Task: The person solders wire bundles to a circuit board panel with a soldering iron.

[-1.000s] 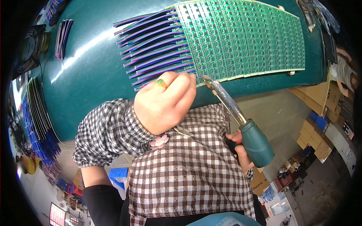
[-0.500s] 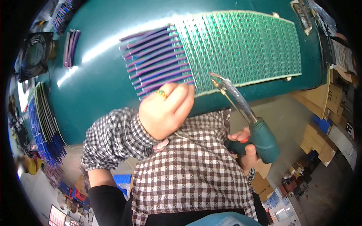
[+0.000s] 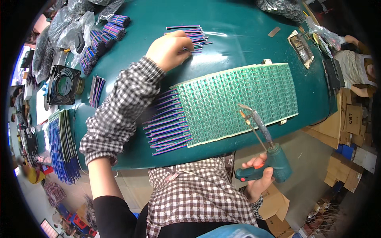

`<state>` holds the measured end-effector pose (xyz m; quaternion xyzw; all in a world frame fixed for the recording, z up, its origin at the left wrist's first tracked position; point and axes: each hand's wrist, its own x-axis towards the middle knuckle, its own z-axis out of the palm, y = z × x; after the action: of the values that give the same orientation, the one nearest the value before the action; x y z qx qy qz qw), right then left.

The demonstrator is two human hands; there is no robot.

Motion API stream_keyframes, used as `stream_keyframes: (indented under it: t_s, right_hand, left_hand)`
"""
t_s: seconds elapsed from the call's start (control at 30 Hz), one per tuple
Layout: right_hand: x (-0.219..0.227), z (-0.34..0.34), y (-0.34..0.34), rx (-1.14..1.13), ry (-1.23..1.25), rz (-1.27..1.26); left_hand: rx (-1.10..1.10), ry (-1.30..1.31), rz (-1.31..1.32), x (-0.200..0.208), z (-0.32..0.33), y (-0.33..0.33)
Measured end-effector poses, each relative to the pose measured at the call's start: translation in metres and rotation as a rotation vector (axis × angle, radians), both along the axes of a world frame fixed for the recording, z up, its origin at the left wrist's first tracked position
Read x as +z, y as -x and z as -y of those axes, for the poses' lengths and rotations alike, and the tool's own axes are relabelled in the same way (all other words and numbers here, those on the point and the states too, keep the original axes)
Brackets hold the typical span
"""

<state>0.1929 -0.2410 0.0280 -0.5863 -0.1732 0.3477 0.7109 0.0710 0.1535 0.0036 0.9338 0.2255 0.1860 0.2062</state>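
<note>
head view: left hand (image 3: 170, 48) on wire pile (image 3: 193, 35); right hand (image 3: 258, 177) grips soldering gun (image 3: 266, 158) off table edge (image 3: 222, 152).

An electronics assembly workshop — a green desk (image 3: 238, 23) carrying a large panel of green circuit boards (image 3: 238, 101) fringed with striped ribbon wires (image 3: 166, 129), bundles of cut wires (image 3: 105, 33), a black cooling fan (image 3: 63, 85), stacked boards (image 3: 61, 146). A soldering gun (image 3: 268, 156) in hand — cardboard boxes (image 3: 349, 119) piled on the floor, another worker alongside.
</note>
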Motion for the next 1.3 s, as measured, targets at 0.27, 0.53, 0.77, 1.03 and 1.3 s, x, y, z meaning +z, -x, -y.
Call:
stream_keyframes:
  t_s: [0.27,0.53,0.77,1.03,1.3]
  right_hand:
    - [-0.007,-0.002,-0.01,-0.042,0.01,-0.027]
    - [-0.006,0.003,-0.006,-0.005,0.0,-0.045]
    - [-0.007,0.009,-0.002,0.026,0.024,-0.002]
    - [-0.005,0.02,0.005,0.033,0.036,-0.006]
    - [-0.006,0.03,0.013,-0.064,0.06,-0.049]
  left_hand:
    - [0.057,0.032,-0.098,-0.003,0.0,-0.01]
    - [-0.026,-0.006,-0.037,-0.012,-0.009,-0.018]
    - [-0.05,-0.16,-0.063,-0.02,-0.005,-0.024]
    - [-0.144,-0.563,-0.525,-0.001,0.01,-0.05]
    - [0.008,-0.323,0.146,0.031,0.045,0.007]
